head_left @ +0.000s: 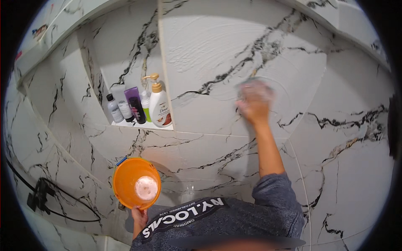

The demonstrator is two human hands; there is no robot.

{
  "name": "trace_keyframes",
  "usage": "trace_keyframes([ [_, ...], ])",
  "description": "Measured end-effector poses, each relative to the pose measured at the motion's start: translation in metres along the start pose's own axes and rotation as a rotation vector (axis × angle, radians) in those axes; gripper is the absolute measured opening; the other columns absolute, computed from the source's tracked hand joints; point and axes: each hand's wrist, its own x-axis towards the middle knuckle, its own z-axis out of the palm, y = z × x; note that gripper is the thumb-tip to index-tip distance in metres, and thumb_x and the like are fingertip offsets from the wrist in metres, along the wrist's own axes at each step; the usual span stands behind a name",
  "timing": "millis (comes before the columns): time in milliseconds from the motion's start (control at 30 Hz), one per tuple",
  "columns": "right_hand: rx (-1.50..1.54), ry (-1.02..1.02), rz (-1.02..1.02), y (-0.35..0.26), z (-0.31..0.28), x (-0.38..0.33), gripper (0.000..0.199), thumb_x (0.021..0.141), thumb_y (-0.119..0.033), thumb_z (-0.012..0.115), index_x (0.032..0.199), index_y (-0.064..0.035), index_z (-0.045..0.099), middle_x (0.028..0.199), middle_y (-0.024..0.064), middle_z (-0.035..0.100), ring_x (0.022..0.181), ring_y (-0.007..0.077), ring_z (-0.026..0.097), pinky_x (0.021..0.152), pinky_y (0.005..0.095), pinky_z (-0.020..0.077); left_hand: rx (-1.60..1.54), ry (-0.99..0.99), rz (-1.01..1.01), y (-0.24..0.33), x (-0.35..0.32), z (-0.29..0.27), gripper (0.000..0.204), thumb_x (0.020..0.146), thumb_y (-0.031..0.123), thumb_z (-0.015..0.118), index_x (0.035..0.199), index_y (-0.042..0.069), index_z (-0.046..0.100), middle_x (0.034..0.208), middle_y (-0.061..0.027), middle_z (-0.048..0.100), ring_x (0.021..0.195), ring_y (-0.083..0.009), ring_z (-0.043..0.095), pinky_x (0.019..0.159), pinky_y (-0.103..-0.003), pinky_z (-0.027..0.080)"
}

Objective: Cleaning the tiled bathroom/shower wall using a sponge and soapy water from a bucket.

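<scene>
My left hand [139, 215] grips the near rim of an orange bucket [125, 180]. The bucket tips enough to show whitish, foamy liquid [146, 188] at its bottom. With the arm stretched forward, my right hand [253, 101] presses against the white marbled wall [209, 113]. Motion blurs its fingers. Around them shows the edge of a greenish-grey scrubbing pad [268, 86], mostly hidden under the hand. Wet, soapy streaks [201, 46] and curved swirls cover the wall around and to the left of this hand.
Left of the wall panel, a recessed shelf [142, 125] holds a white pump bottle [160, 106], a purple tube [132, 96] and several other bottles. A black cable [73, 218] with a dark fitting [40, 194] lies at the lower left. A ledge [293, 10] runs along the top.
</scene>
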Motion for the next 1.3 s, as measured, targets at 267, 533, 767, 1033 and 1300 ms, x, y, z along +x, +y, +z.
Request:
trace_keyframes([
  [267, -0.131, 0.345, 0.295, -0.053, -0.007, 0.096, 0.061, 0.074, -0.049, 0.052, 0.125, -0.0166, 0.039, 0.140, 0.0077, 0.019, 0.128, 0.0371, 0.011, 0.098, 0.0570, 0.0051, 0.013, 0.004, -0.044, 0.006, 0.005, -0.011, 0.042, 0.065, 0.002, 0.041, 0.107, 0.005, 0.043, 0.101, -0.0076, 0.051, 0.092, -0.0248, 0.055, 0.076, -0.038, 0.051],
  [533, -0.325, 0.182, -0.245, -0.044, -0.020, 0.144, 0.064, 0.074, -0.054, 0.049, 0.129, -0.0250, 0.034, 0.137, 0.0003, 0.027, 0.128, 0.0299, 0.017, 0.099, 0.0549, 0.0103, 0.032, -0.037, -0.020, 0.029, 0.006, -0.015, 0.040, 0.066, 0.002, 0.042, 0.106, 0.003, 0.043, 0.099, -0.0094, 0.053, 0.086, -0.0247, 0.057, 0.072, -0.036, 0.052],
  [767, -0.035, -0.044, -0.521, -0.110, 0.028, 0.108, 0.063, 0.076, -0.056, 0.043, 0.130, -0.0258, 0.033, 0.138, -0.0005, 0.027, 0.130, 0.0235, 0.014, 0.100, 0.0522, 0.0124, 0.018, -0.017, -0.030, 0.027, 0.017, -0.016, 0.042, 0.066, 0.001, 0.041, 0.107, 0.002, 0.042, 0.102, -0.0108, 0.052, 0.089, -0.0264, 0.057, 0.075, -0.037, 0.051],
  [1033, -0.331, 0.358, -0.325, -0.090, 0.005, 0.174, 0.057, 0.078, -0.054, 0.042, 0.128, -0.0274, 0.035, 0.138, -0.0018, 0.026, 0.130, 0.0234, 0.014, 0.100, 0.0517, 0.0124, 0.028, -0.044, -0.087, 0.027, 0.029, -0.029, 0.038, 0.068, 0.001, 0.040, 0.105, -0.001, 0.043, 0.102, -0.0126, 0.051, 0.090, -0.0286, 0.056, 0.076, -0.039, 0.051],
  [1300, 0.029, -0.159, -0.609, -0.120, 0.048, 0.047, 0.059, 0.074, -0.055, 0.043, 0.124, -0.0230, 0.041, 0.136, -0.0016, 0.029, 0.127, 0.0206, 0.022, 0.101, 0.0481, 0.0152, 0.008, -0.098, -0.149, 0.019, 0.053, -0.044, 0.039, 0.067, 0.002, 0.042, 0.106, 0.000, 0.045, 0.101, -0.0099, 0.054, 0.090, -0.0250, 0.057, 0.074, -0.037, 0.052],
])
